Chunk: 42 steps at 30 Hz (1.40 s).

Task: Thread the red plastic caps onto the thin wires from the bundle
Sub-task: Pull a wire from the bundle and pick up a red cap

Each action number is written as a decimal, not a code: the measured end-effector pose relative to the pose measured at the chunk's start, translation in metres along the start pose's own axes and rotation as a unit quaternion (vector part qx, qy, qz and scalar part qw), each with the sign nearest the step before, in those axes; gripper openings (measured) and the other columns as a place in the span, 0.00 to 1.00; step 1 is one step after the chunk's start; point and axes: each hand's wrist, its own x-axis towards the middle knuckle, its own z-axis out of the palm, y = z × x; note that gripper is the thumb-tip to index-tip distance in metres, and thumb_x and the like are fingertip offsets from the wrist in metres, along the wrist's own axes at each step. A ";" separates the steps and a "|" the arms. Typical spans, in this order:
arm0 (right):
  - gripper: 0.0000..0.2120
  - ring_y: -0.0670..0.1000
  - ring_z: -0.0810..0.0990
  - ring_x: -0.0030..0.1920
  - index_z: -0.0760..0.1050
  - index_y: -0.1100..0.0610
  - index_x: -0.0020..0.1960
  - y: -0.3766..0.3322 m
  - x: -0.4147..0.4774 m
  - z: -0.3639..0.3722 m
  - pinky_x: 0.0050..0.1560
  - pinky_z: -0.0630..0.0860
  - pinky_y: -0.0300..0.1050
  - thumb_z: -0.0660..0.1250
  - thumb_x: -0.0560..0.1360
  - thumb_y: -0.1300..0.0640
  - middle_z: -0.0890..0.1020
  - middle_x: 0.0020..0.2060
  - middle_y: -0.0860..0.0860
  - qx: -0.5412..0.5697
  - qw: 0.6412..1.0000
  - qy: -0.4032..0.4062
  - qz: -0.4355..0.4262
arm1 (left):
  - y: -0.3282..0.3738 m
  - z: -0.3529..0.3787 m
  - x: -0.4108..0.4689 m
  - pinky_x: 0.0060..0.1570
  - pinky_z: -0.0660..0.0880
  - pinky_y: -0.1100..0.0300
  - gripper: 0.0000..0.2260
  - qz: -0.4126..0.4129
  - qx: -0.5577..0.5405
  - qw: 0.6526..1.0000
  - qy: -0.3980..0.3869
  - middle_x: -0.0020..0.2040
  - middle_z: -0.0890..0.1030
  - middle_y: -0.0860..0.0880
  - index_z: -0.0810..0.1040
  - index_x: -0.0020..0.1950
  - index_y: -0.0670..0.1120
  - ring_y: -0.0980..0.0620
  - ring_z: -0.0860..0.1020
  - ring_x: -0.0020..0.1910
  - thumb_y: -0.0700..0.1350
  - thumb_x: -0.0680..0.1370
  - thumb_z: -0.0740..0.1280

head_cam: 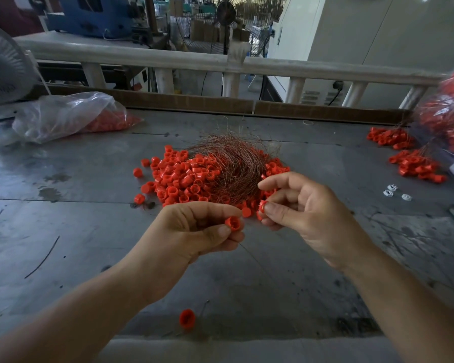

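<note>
Left hand (199,231): grip narrowed to a pinch on one red cap (232,223), thumb below and curled fingers above. The cap's open end faces the camera. A thin wire (249,251) runs out from under this hand, down and to the right; whether it passes through the cap cannot be told.

Right hand (307,213): thumb and a finger pinch a second cap (262,206). The two caps are near each other but apart. The index finger is crooked forward with its tip at the near edge of the wire bundle (233,163); contact with the strands cannot be told.

Both hands are raised above the worktop (63,205), which is grey, scratched and stained metal.

Wire bundle: fine copper-coloured strands curved in a fan, lying on top of the loose cap pile (178,179) at the middle of the worktop, just beyond the hands.

A single cap (187,318) lies alone near the front edge.

Far right: a first cluster of caps (389,137) and a second cluster (417,167), both with thin wires running out of them. Beside them, at the frame edge, is a blurred bag (451,113) full of red. Nearer the front lie small white pieces (390,192).

Back left: a clear plastic bag (63,116) lies on its side with more red caps inside. A fan (3,66) stands at the left edge. A white railing (142,58) runs behind the worktop.
</note>
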 end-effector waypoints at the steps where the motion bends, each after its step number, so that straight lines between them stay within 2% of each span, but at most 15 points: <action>1: 0.10 0.43 0.79 0.33 0.76 0.55 0.45 0.000 0.000 0.001 0.37 0.75 0.33 0.66 0.71 0.69 0.80 0.31 0.48 -0.003 1.000 0.002 -0.006 | 0.000 0.000 0.000 0.37 0.77 0.66 0.11 0.000 0.002 1.000 0.001 0.39 0.84 0.45 0.85 0.41 0.46 0.52 0.83 0.38 0.37 0.62 0.67; 6: 0.12 0.42 0.78 0.37 0.79 0.51 0.41 -0.001 -0.003 0.002 0.42 0.76 0.34 0.68 0.69 0.69 0.80 0.33 0.44 -0.028 0.999 -0.003 -0.032 | -0.001 0.000 -0.001 0.36 0.77 0.66 0.11 0.000 0.004 1.000 -0.001 0.39 0.84 0.45 0.85 0.41 0.46 0.51 0.83 0.38 0.37 0.62 0.67; 10: 0.10 0.42 0.79 0.34 0.78 0.54 0.42 -0.001 -0.004 0.004 0.38 0.75 0.32 0.68 0.70 0.68 0.81 0.31 0.45 -0.016 0.999 -0.007 -0.033 | -0.001 0.000 -0.001 0.36 0.77 0.66 0.12 0.000 0.004 1.000 -0.005 0.39 0.84 0.45 0.85 0.41 0.47 0.52 0.83 0.38 0.38 0.62 0.67; 15: 0.09 0.48 0.81 0.32 0.78 0.56 0.42 -0.002 -0.004 0.007 0.33 0.78 0.37 0.65 0.72 0.68 0.82 0.30 0.51 0.004 1.000 -0.013 -0.014 | -0.001 -0.001 0.000 0.36 0.77 0.66 0.12 0.002 0.008 1.000 -0.006 0.39 0.84 0.45 0.85 0.41 0.48 0.52 0.83 0.38 0.38 0.62 0.67; 17: 0.08 0.48 0.82 0.33 0.78 0.56 0.43 -0.002 -0.005 0.007 0.35 0.78 0.37 0.66 0.71 0.68 0.82 0.31 0.52 0.011 1.000 -0.018 -0.017 | -0.001 -0.001 0.000 0.37 0.77 0.66 0.12 0.003 0.011 1.000 -0.008 0.39 0.84 0.45 0.85 0.42 0.48 0.52 0.83 0.38 0.38 0.62 0.67; 20: 0.05 0.46 0.81 0.34 0.78 0.54 0.43 -0.002 -0.006 0.007 0.37 0.77 0.35 0.68 0.67 0.59 0.80 0.32 0.50 0.022 0.999 -0.023 -0.017 | -0.002 -0.002 0.000 0.37 0.77 0.66 0.12 0.005 0.018 1.000 -0.013 0.40 0.84 0.46 0.85 0.42 0.49 0.52 0.83 0.39 0.38 0.62 0.67; 24: 0.08 0.48 0.79 0.39 0.77 0.48 0.43 0.003 -0.004 0.010 0.43 0.78 0.39 0.71 0.68 0.58 0.79 0.35 0.47 -0.056 0.997 -0.011 -0.046 | -0.003 -0.002 -0.001 0.38 0.77 0.66 0.12 0.017 0.026 0.999 -0.014 0.39 0.84 0.46 0.85 0.43 0.49 0.52 0.83 0.39 0.39 0.62 0.68; 27: 0.07 0.43 0.80 0.39 0.76 0.47 0.43 0.004 -0.006 0.015 0.42 0.76 0.34 0.71 0.66 0.55 0.81 0.37 0.45 -0.078 0.994 -0.007 -0.077 | -0.004 -0.001 -0.001 0.38 0.77 0.66 0.12 0.028 0.037 0.999 -0.010 0.38 0.84 0.46 0.85 0.42 0.50 0.53 0.82 0.38 0.40 0.62 0.68; 31: 0.11 0.43 0.81 0.40 0.78 0.46 0.42 0.006 -0.009 0.022 0.42 0.76 0.34 0.72 0.66 0.60 0.82 0.39 0.44 -0.106 0.987 -0.016 -0.119 | -0.004 -0.002 -0.001 0.37 0.77 0.65 0.09 0.037 0.044 0.998 0.001 0.37 0.83 0.45 0.84 0.40 0.46 0.52 0.82 0.37 0.38 0.63 0.68; 35: 0.09 0.43 0.81 0.39 0.78 0.45 0.41 0.007 -0.009 0.025 0.42 0.77 0.35 0.70 0.62 0.54 0.82 0.38 0.46 -0.103 0.987 0.003 -0.124 | -0.003 0.001 0.000 0.37 0.78 0.65 0.08 0.038 0.064 0.997 0.017 0.37 0.83 0.45 0.84 0.38 0.45 0.52 0.82 0.36 0.38 0.63 0.67; 38: 0.09 0.40 0.81 0.38 0.79 0.45 0.41 0.008 -0.008 0.025 0.40 0.75 0.30 0.71 0.62 0.54 0.83 0.37 0.42 -0.083 0.990 0.003 -0.118 | -0.002 0.003 0.000 0.36 0.78 0.66 0.09 0.040 0.082 0.996 0.025 0.36 0.83 0.44 0.82 0.40 0.44 0.52 0.82 0.35 0.34 0.65 0.67; 42: 0.10 0.40 0.81 0.38 0.78 0.44 0.40 0.009 -0.009 0.025 0.40 0.75 0.29 0.71 0.62 0.56 0.82 0.37 0.38 -0.090 0.988 -0.001 -0.127 | -0.002 0.003 -0.001 0.35 0.77 0.67 0.11 0.040 0.098 0.994 0.032 0.35 0.83 0.45 0.83 0.38 0.47 0.53 0.82 0.34 0.32 0.67 0.67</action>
